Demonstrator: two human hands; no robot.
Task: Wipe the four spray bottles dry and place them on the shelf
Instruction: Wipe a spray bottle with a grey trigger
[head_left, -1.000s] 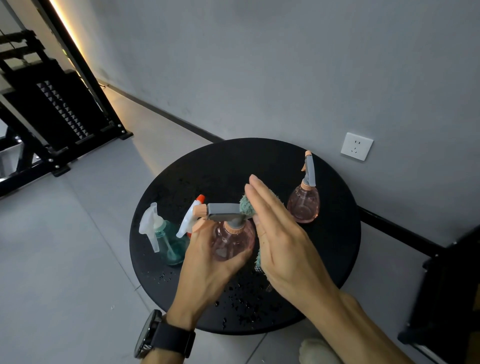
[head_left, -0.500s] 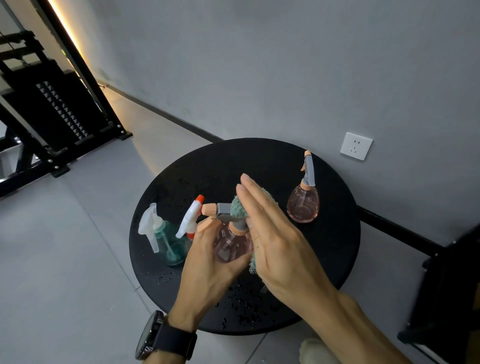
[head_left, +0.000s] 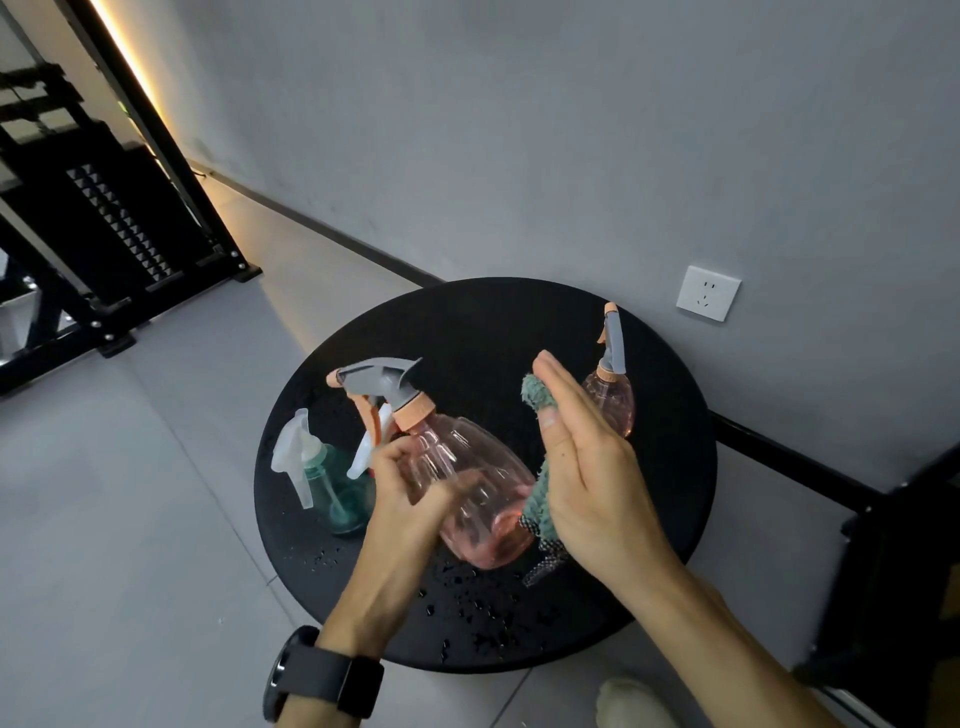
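My left hand (head_left: 410, 514) grips a pink spray bottle (head_left: 467, 488) with a grey trigger head, tilted over the round black table (head_left: 467, 322). My right hand (head_left: 592, 478) has straight fingers and pins a green cloth (head_left: 537, 395) under its thumb, against the bottle's right side and base. A second pink bottle (head_left: 613, 400) stands upright at the table's right, behind my right hand. A teal bottle (head_left: 332, 488) with a white sprayer stands at the left edge. A white sprayer with a red tip (head_left: 371, 447) shows behind my left hand; its bottle is hidden.
Water droplets (head_left: 467, 597) lie on the table's near part. A black metal rack (head_left: 104, 234) stands on the floor at the far left. Dark furniture (head_left: 904, 571) is close on the right. A wall socket (head_left: 707, 292) sits on the grey wall behind the table.
The pink bottle has been lifted nearer and tilted, its sprayer now pointing up-left. My right hand with the cloth has slid from the sprayer head down to the bottle's side and base.
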